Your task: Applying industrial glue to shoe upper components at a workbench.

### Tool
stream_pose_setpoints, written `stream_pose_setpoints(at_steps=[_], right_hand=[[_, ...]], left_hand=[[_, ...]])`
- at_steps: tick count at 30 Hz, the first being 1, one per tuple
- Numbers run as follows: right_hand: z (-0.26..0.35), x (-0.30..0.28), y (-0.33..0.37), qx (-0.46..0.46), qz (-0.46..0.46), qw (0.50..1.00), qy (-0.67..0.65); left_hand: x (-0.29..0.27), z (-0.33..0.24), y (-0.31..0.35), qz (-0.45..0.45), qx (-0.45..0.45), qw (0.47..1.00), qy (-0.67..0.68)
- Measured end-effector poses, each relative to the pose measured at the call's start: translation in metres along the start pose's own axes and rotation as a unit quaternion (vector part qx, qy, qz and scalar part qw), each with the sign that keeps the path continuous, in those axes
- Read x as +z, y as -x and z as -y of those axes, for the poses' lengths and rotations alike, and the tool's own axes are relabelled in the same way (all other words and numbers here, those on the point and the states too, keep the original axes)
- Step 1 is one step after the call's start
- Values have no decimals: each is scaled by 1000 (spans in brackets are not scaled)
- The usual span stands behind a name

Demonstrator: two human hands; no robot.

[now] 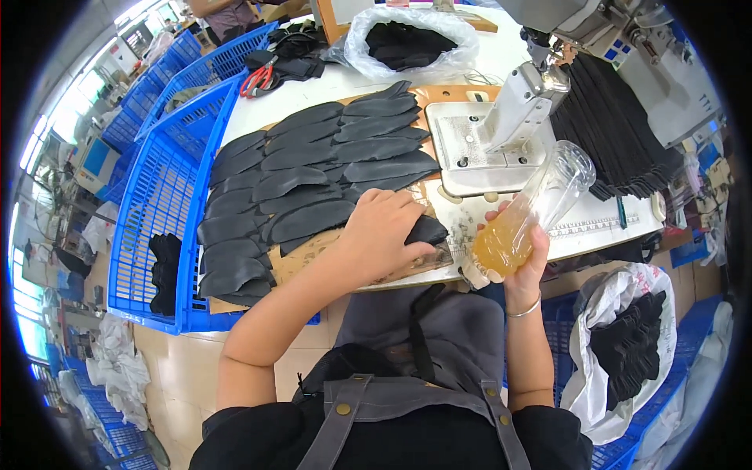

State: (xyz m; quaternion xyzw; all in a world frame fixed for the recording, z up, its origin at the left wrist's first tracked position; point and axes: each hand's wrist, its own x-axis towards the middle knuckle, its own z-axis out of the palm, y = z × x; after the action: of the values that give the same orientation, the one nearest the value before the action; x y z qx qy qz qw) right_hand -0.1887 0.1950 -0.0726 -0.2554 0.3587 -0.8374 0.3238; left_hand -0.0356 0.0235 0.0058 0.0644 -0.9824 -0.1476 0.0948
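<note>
My right hand (526, 254) is closed around a clear plastic bottle (560, 188) of amber liquid that looks like glue. The bottle is tilted with its pale, crusted mouth (479, 272) pointing down and to the left, over the table's front edge. My left hand (384, 227) lies palm down at the front right of the black pieces. A dark curved piece (428, 230) pokes out between its thumb and fingers; the fingertips are partly hidden. Overlapping rows of flat black curved pieces (301, 149) cover a brown board (313, 244) to the left.
A sewing-type machine (513, 110) stands behind the bottle, beside stacked black strips (611, 117). Blue crates (145, 211) line the left. Red-handled scissors (258, 81) and a bag of black pieces (407, 43) lie at the back. A white sack (583, 368) sits low right. Another person (227, 16) is far left.
</note>
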Motion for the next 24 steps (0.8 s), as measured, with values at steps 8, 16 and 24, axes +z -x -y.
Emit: stream_pose_setpoints(at_steps=[8, 16, 24], right_hand=[[1, -1, 0, 0, 12, 1000, -1], [0, -8, -1, 22, 31, 999, 4], [-2, 27, 0, 47, 114, 985, -122]], left_hand=[[-2, -4, -4, -12, 7, 1000, -28], [-1, 8, -4, -27, 19, 999, 31], [1, 8, -4, -7, -105, 975, 198]])
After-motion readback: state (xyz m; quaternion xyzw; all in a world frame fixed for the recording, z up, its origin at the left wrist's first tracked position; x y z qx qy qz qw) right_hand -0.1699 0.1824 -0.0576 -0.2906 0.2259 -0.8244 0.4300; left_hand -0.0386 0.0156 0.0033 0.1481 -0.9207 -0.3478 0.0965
